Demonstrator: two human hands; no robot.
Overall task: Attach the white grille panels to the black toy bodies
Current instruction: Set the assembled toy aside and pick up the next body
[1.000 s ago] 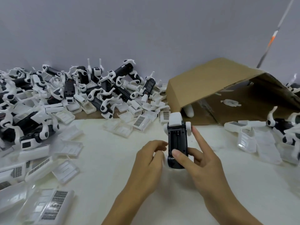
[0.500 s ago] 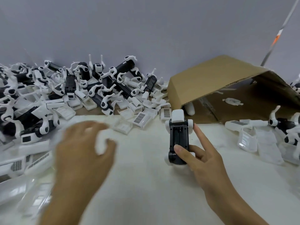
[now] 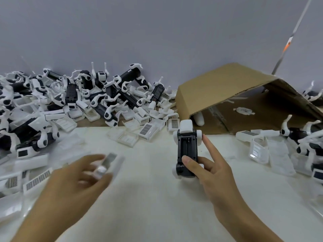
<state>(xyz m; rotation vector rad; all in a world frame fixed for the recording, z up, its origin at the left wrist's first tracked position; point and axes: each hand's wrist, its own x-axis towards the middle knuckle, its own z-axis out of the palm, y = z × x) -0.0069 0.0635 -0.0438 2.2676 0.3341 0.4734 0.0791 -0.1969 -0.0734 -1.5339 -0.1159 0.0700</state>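
Pinching the grille panel (image 3: 109, 163) in my left hand (image 3: 78, 179), I should square it over the black body (image 3: 187, 152) my right hand (image 3: 208, 170) grips.

A plain grey-blue wall (image 3: 157, 32) rose behind a pale cream bench (image 3: 157, 198) under even, soft light, while a thin pole (image 3: 295, 28) leaned at far right.
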